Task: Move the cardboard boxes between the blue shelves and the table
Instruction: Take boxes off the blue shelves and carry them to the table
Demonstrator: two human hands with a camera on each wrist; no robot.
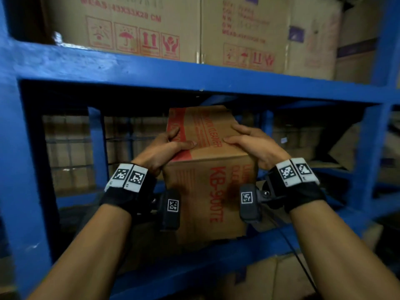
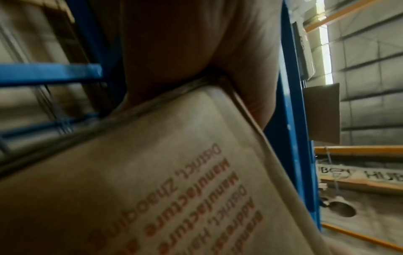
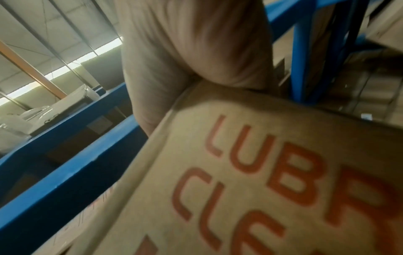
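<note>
Clamping the cardboard box [image 1: 207,169] between them, left hand [image 1: 161,151] and right hand [image 1: 256,146] are gripping its top corners. It's hanging below the grip — long axis running away into the blue shelf [image 1: 194,76].

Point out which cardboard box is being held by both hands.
The box marked KB-900TE, in the middle shelf opening, gripped by the left hand and right hand. The upper-shelf boxes are untouched.

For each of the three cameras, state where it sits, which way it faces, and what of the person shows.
Head: worn on the head, facing forward and down at the blue shelves; both forearms, left hand and right hand grip the cardboard box.
Left wrist: looks along the palm at the box's side.
Right wrist: the same, from the other side.
Shared: box and blue frame.
</note>
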